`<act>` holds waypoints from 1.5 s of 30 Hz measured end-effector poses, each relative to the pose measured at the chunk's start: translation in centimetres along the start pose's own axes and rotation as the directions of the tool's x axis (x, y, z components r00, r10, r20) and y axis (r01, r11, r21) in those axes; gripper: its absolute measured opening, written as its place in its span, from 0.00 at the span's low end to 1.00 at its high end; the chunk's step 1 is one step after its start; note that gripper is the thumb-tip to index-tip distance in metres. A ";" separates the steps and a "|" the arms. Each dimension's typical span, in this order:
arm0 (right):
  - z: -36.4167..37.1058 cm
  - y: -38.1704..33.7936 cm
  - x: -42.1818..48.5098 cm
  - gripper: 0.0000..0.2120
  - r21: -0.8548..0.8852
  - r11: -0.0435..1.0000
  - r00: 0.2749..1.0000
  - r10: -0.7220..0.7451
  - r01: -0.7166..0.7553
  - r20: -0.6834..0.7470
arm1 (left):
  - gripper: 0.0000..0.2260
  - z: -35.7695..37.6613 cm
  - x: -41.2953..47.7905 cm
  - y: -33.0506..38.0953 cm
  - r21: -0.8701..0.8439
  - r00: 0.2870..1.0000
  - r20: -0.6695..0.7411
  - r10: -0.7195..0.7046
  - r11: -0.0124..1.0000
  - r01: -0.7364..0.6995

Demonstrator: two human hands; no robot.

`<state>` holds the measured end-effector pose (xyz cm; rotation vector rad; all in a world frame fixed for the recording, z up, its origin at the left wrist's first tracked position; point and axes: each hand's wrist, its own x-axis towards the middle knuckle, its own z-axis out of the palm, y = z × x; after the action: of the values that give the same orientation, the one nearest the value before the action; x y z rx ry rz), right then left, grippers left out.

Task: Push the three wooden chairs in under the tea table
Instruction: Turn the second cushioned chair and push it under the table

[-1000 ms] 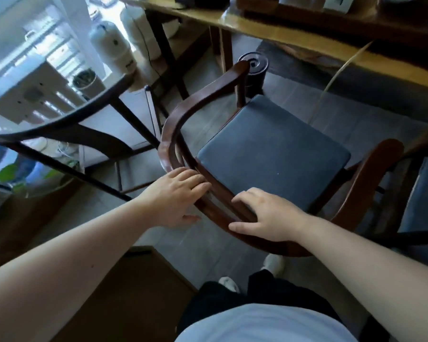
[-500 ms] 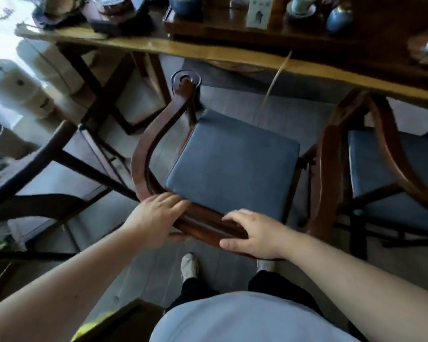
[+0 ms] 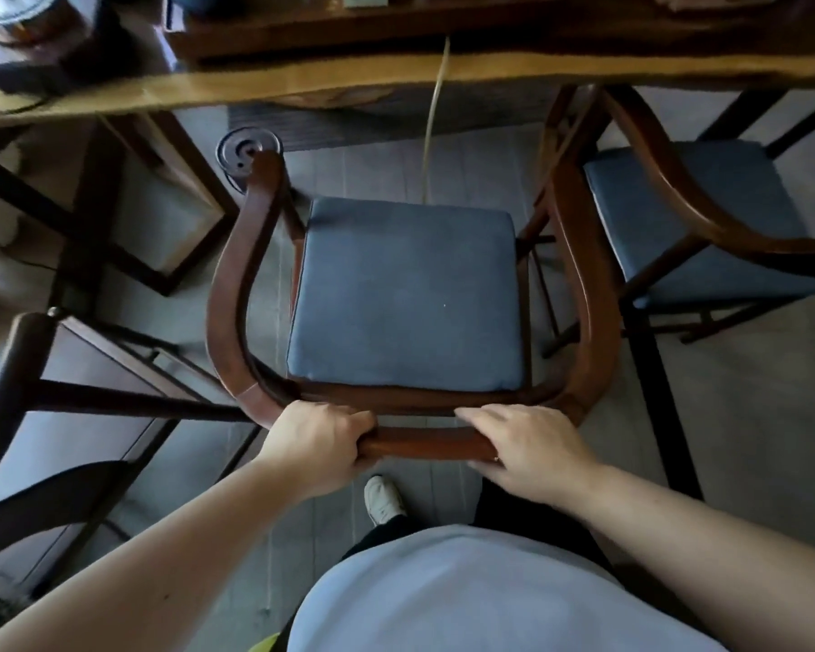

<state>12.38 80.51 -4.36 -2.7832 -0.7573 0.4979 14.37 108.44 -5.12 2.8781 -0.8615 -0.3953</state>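
Presently, both hands are on the curved back rail of the middle wooden chair [image 3: 236, 284]. The left hand [image 3: 318, 444] is wrapped round the rail near its left bend, fingers curled over the top. The right hand [image 3: 532, 451] lies on the rail near the right bend, fingers flatter across the top and the thumb under the near edge. This chair's blue seat cushion [image 3: 408, 298] faces the tea table, and its left arm tip lies close to the surface edge [image 3: 302, 84]; the seat is not under the surface. A second wooden chair [image 3: 706, 228] with a matching blue cushion stands just beside it on the right, its front partly under the surface. A dark chair frame [image 3: 24, 369] stands to the left. One white shoe [image 3: 383, 500] rests on the grey floor below the rail.
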 end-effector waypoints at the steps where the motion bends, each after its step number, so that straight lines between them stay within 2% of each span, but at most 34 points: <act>1: 0.3 0.7 -0.2 0.22 -0.014 1.000 0.999 -0.021 0.020 -0.034 | 0.13 0.1 0.1 -0.1 0.016 1.000 -0.006 0.011 1.000 -0.010; 4: 0.6 2.4 0.0 0.19 -0.030 0.986 0.987 -0.163 0.162 -0.014 | 0.13 0.2 0.1 0.1 0.035 1.000 -0.029 0.009 0.999 -0.008; 7: 0.4 4.1 0.1 0.17 -0.005 0.979 0.978 -0.204 0.204 -0.029 | 0.13 0.2 1.0 0.8 0.025 0.999 -0.048 0.015 1.000 -0.014; 13: -3.0 9.5 0.8 0.19 0.005 0.995 0.995 -0.098 0.098 -0.017 | 0.15 -0.1 6.1 4.0 0.008 0.987 -0.149 0.056 0.998 -0.056; 19: -5.6 13.5 2.8 0.16 0.070 0.996 0.998 0.052 -0.050 -0.020 | 0.18 -1.4 11.4 5.1 0.020 0.984 -0.180 0.014 1.000 -0.010; 22: -6.3 14.5 4.2 0.16 0.093 0.994 0.998 0.057 -0.054 -0.028 | 0.16 -2.3 13.3 4.1 -0.009 0.995 -0.078 -0.066 0.998 0.066; 29: -6.9 14.9 6.9 0.17 0.113 0.991 0.995 0.080 -0.073 -0.056 | 0.17 -3.9 16.1 1.3 0.041 0.994 0.027 -0.102 0.994 0.101; 36: -7.2 15.5 6.1 0.17 0.094 0.990 0.992 0.113 -0.108 -0.049 | 0.17 -4.7 16.7 2.9 0.079 0.984 0.054 -0.169 0.983 0.165; 45: -8.3 18.9 3.5 0.17 0.083 0.994 0.997 0.069 -0.070 0.017 | 0.17 -3.5 17.8 6.6 0.050 0.990 0.010 -0.140 0.989 0.139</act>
<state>26.87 65.43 -3.08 -2.7391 -0.6289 0.5497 26.22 93.22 -4.39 2.9951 -0.6832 -0.4135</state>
